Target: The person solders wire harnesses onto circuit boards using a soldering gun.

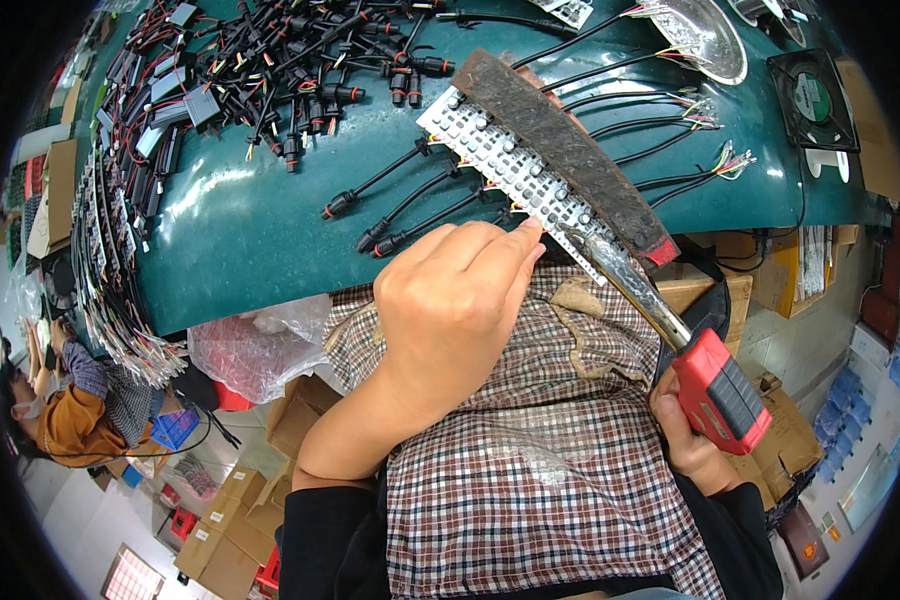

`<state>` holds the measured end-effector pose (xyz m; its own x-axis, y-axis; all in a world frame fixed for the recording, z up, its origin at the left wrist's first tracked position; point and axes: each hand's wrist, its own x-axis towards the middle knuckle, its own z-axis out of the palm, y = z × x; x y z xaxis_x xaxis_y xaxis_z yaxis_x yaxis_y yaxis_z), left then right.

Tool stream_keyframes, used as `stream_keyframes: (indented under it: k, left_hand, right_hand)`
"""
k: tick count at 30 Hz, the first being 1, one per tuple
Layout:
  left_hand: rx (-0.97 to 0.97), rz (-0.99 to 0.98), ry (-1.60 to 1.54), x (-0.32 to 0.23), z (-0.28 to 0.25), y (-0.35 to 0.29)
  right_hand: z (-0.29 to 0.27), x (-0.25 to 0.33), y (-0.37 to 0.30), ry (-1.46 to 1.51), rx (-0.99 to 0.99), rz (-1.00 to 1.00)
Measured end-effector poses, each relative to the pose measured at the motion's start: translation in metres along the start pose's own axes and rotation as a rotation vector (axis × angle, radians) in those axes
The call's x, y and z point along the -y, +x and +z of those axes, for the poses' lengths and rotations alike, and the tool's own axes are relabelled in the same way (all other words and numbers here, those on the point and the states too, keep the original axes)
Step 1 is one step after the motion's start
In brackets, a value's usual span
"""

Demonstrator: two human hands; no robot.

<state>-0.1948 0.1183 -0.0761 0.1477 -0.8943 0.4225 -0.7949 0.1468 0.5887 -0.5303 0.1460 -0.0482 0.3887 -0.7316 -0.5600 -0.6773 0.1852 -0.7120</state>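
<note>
My left hand (450, 300) is closed in a pinch, its fingertips at the near edge of a white circuit board (530, 170). Whatever lies between those fingers is hidden. In my right hand (682, 440) is a soldering iron (715, 390) with a red and black handle, gripped from below. Its metal shaft slants up to the left, and the tip reaches the board close to my left fingertips. A worn dark bar (570, 150) with a red end lies along the board's far side. Black connector cables (395, 208) stick out from the board's left side.
Black cables with bare coloured wire ends (670, 178) fan out to the right. Piles of connector cables (320, 60) and wired grey modules (170, 85) cover the green table's (260, 225) far left. A black fan (815, 100) stands right. A person (80, 410) sits at left.
</note>
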Motion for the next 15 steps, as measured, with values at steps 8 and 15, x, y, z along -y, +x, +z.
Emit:
stream_keyframes:
  k: [8, 15]
  left_hand:
    - [0.030, 0.003, 0.007, -0.002, 0.000, 0.001]
    - [0.130, -0.272, -0.145, -0.013, -0.007, -0.001]
  right_hand:
    - [0.005, 0.019, 0.007, -0.029, -0.103, -0.236]
    - [0.008, 0.022, 0.005, 0.068, -0.148, -0.220]
